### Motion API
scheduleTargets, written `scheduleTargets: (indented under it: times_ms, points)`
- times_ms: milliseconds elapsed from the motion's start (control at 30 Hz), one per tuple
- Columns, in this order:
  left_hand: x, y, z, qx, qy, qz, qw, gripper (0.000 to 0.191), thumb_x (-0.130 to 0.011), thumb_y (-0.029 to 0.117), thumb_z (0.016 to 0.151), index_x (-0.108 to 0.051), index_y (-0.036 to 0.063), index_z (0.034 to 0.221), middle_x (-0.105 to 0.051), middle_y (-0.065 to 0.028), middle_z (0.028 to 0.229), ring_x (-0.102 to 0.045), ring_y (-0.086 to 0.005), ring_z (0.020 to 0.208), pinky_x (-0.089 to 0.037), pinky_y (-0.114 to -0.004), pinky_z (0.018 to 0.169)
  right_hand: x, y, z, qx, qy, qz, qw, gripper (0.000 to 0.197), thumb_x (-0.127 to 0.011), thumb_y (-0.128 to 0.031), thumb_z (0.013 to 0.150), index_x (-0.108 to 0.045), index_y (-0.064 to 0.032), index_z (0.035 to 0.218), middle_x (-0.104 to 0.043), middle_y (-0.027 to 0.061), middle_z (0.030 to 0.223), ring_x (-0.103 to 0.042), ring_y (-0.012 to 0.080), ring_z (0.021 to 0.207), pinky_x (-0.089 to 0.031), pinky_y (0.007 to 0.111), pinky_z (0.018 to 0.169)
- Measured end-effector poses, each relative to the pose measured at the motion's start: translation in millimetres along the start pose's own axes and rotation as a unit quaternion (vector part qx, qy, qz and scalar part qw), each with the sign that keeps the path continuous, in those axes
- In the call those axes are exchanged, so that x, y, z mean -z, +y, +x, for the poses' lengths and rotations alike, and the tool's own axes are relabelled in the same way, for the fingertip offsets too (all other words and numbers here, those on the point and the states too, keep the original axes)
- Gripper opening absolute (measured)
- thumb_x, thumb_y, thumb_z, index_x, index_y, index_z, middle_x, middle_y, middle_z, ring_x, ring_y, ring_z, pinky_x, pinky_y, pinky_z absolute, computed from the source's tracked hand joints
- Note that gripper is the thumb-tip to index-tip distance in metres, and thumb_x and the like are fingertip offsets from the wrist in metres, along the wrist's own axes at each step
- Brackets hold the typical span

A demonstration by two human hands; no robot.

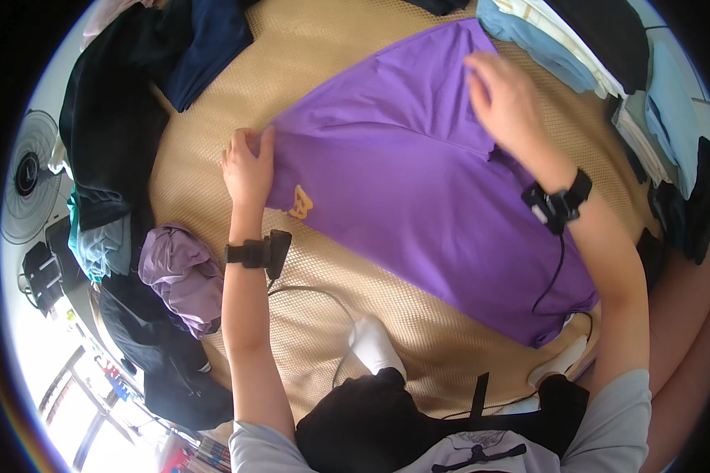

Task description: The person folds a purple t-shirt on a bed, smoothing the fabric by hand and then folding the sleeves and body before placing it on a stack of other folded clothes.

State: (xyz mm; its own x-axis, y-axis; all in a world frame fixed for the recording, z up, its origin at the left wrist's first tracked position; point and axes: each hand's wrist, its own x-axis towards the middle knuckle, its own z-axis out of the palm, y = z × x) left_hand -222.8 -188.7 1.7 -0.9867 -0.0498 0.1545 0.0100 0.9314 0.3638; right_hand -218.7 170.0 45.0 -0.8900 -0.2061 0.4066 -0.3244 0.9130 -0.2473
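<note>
A purple garment [384, 177] lies spread out in front of me, with light creases across it and a yellow printed mark near its left edge. At its left corner, my left hand [248, 168] pinches the fabric edge between thumb and fingers. My right hand [506, 100], slightly blurred, is over the garment's upper right part. Its thumb and fingers are curved and apart, with no fabric visible between them. Each wrist wears a black strapped device with a cable. The right forearm hides part of the garment's right side.
The garment lies on a tan woven mat [213, 106]. Black clothing [112, 118], navy fabric [207, 53] and a crumpled mauve garment [180, 272] lie left. Stacked folded clothes [544, 41] stand upper right. A fan [29, 175] is at far left. A white-socked foot [378, 346] rests below.
</note>
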Motion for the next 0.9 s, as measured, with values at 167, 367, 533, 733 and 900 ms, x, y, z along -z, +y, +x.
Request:
scheduleTargets:
  times_ms: [167,367,533,733,900]
  points:
    - [-5.8,2.1,3.4,-0.010,-0.045,0.069,0.997,0.038,-0.050,0.041,0.086,-0.054,0.0040,0.091,-0.060,-0.0162,0.093,-0.056,-0.0362,0.083,-0.045,-0.044,0.073,-3.3,0.8,-54.2,-0.006,-0.133,-0.122,0.984,0.037,-0.051,-0.027,0.085,-0.053,-0.0074,0.116,-0.051,0.0106,0.123,-0.049,0.0273,0.111,-0.038,0.040,0.094]
    - [-19.9,11.3,10.7,-0.001,-0.044,0.090,0.995,0.037,-0.042,0.043,0.089,-0.050,0.0078,0.085,-0.061,-0.0179,0.086,-0.060,-0.0392,0.071,-0.047,-0.048,0.061,1.4,50.5,-57.1,-0.014,-0.124,0.027,0.992,0.040,-0.043,-0.032,0.091,-0.047,-0.0073,0.122,-0.044,0.0145,0.130,-0.041,0.0304,0.119,-0.032,0.040,0.100]
    - [-12.1,-3.8,14.8,-0.008,-0.038,0.111,0.993,0.037,-0.041,0.045,0.089,-0.050,0.0088,0.087,-0.063,-0.0167,0.079,-0.060,-0.0386,0.072,-0.046,-0.048,0.061,71.0,59.6,-105.3,-0.091,-0.147,0.109,0.979,0.037,-0.046,-0.027,0.091,-0.046,-0.0078,0.123,-0.043,0.0181,0.127,-0.041,0.0345,0.117,-0.035,0.039,0.097]
    - [0.2,17.3,14.3,-0.004,-0.082,0.158,0.984,0.037,-0.043,0.044,0.088,-0.052,0.0087,0.092,-0.061,-0.0154,0.086,-0.059,-0.0360,0.081,-0.046,-0.045,0.068,237.0,101.6,-245.0,-0.210,-0.284,-0.068,0.933,0.027,-0.053,-0.013,0.083,-0.053,-0.0062,0.109,-0.053,0.0131,0.110,-0.049,0.0312,0.102,-0.039,0.039,0.088]
    - [30.9,119.3,-9.5,-0.252,0.046,0.165,0.952,0.041,-0.054,0.039,0.084,-0.052,0.0086,0.112,-0.057,-0.0117,0.101,-0.054,-0.0312,0.097,-0.043,-0.039,0.080,306.8,113.0,-361.6,-0.241,-0.382,-0.165,0.877,0.018,-0.054,-0.010,0.080,-0.056,-0.0073,0.098,-0.054,0.0086,0.093,-0.052,0.0275,0.088,-0.041,0.036,0.079]
